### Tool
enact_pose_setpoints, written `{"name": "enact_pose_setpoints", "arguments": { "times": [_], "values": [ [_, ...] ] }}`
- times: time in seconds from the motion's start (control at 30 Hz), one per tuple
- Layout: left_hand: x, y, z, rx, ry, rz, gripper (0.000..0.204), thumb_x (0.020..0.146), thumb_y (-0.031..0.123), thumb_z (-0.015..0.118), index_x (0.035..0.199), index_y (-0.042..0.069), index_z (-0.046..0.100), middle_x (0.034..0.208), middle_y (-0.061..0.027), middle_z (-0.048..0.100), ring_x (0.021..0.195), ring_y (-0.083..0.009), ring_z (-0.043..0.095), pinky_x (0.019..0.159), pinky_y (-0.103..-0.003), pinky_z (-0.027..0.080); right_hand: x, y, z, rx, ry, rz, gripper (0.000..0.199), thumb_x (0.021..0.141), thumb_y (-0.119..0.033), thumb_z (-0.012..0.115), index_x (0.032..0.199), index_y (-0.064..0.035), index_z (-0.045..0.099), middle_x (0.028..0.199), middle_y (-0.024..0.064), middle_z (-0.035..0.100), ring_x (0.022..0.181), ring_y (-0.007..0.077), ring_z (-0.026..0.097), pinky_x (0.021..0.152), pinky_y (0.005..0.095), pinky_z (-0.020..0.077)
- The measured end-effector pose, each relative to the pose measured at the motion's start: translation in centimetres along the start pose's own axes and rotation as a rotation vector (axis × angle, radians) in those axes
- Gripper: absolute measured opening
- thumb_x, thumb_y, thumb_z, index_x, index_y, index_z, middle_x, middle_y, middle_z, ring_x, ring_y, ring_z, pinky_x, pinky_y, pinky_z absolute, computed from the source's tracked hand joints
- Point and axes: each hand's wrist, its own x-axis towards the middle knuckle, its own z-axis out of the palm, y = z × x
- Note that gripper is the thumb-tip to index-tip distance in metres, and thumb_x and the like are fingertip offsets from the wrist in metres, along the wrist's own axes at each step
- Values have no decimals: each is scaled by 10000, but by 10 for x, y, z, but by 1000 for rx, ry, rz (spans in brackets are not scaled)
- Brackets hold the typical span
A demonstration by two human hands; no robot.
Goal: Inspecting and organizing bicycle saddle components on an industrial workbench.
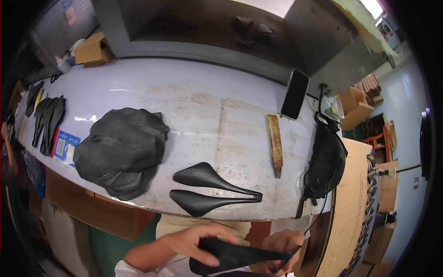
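Observation:
Low in the view, in front of my body, I hold a black bicycle saddle [235, 258], its wide end to the left and its narrow nose to the right. My left hand [203, 244] is closed around the wide end, thumb on the near face. Fingers curled, my right hand [284, 249] grips the narrow nose, where a thin dark tip sticks out. Part of the saddle is cut off by the lower edge. Beyond my hands, a second black saddle [198, 203] with a long central slot lies on the white table [194, 134].
A large heap of black soft sheets [122, 150] sits left on the table. Farther right lie a knife-like tool [275, 145] with a worn brown handle, a phone [295, 94] and a black bag [325, 159]. Cardboard [353, 184] stands beside the table's right end.

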Motion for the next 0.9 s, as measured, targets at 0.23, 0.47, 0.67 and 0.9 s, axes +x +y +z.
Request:
{"name": "enact_pose_setpoints", "arguments": {
  "times": [0.23, 0.47, 0.67, 0.9],
  "values": [
    [15, 15, 49, -873, 846, 392, 892, 855, -62, 618, 1560, 132, 106, 1378, -254, 493, 1030, -388, 665, 884, -490, 538, 26, -19, -59, 98, -683, -44, 102, 846, -14, 723, 919, 20, 660, 610, 113, 587, 419, 170, 517, 396, 267, 421],
    [-12, 31, 36, 980, 932, 261, 275, 680, 64, 763, 950, 60, 713, 754, -86, 673, 736, -240, 671, 728, -395, 541, 20, -34, -83, -252, -368, 213, 278, 730, -135, 841, 844, 36, 653, 727, 126, 683, 603, 238, 644, 543, 321, 460],
    [7, 46, -11, 751, 1215, -171, 563, 717, -11, 787, 1254, -43, 622, 1149, -198, 674, 1086, -298, 642, 897, -329, 499, 46, -5, -85, -877, 446, 203, 190, 853, -77, 763, 774, 0, 609, 586, -32, 534, 531, 12, 455, 450, 213, 313],
    [3, 49, -27, 726, 1253, -208, 715, 617, 44, 847, 1290, -19, 614, 910, -58, 634, 758, -126, 500, 668, -232, 403, 59, -3, -93, -1061, 395, 278, 320, 841, -94, 779, 665, -26, 521, 521, -71, 460, 507, -10, 383, 434, 203, 277]
  ]
}}
